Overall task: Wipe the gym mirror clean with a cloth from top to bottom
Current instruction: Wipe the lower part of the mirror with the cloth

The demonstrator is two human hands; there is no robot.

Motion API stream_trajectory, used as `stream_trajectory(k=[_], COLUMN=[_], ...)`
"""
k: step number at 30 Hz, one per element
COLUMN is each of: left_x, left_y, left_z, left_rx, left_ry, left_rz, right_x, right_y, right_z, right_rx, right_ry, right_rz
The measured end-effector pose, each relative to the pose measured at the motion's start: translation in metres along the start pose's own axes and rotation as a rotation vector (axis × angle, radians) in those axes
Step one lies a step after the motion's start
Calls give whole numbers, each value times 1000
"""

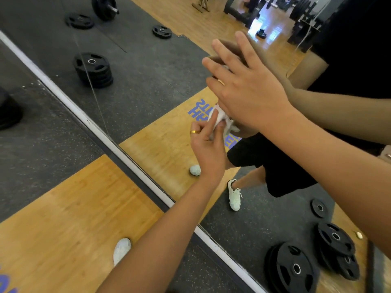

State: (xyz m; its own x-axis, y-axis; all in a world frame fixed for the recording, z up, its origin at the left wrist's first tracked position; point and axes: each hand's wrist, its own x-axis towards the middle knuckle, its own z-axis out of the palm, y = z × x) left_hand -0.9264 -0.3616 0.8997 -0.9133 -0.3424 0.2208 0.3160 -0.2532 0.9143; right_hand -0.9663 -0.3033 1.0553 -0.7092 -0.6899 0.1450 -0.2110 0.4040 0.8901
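Note:
The gym mirror (148, 81) fills the upper right of the head view, and its white bottom frame (105, 134) runs diagonally down to the right. A small crumpled white cloth (221, 119) lies against the glass at centre. My left hand (208, 144), with a gold ring on one finger, reaches up from below and pinches the cloth's lower edge. My right hand (247, 89) comes in from the right with straight, spread fingers lying flat against the glass just above the cloth. Its heel covers the cloth's upper part. Both hands' reflections show behind them.
Black weight plates show reflected in the mirror: a stack (93, 68) at upper left and more (294, 269) at lower right. A thin line (91, 85) runs down the glass. Wood and dark rubber floor lies below, with my white shoe (121, 249) near the frame.

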Motion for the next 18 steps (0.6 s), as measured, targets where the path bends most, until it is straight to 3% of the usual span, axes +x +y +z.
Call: stream_trajectory(k=[5,9,12,18], left_x=[12,2,-1,-10], left_y=[-19,9,5,-12], left_z=[-11,2,3,-14], left_rx=[-34,-51,15,-22], left_ry=[214,41,26,153], left_rz=[-299,-84,-10,-357], right_x=[0,-2,-3,0], right_y=[-2,-1,0,1], right_z=[0,3,3,-1], right_rx=[18,32,20,-18], right_ry=[-11,-16,-37,-31], right_rz=[8,9,-4,-6])
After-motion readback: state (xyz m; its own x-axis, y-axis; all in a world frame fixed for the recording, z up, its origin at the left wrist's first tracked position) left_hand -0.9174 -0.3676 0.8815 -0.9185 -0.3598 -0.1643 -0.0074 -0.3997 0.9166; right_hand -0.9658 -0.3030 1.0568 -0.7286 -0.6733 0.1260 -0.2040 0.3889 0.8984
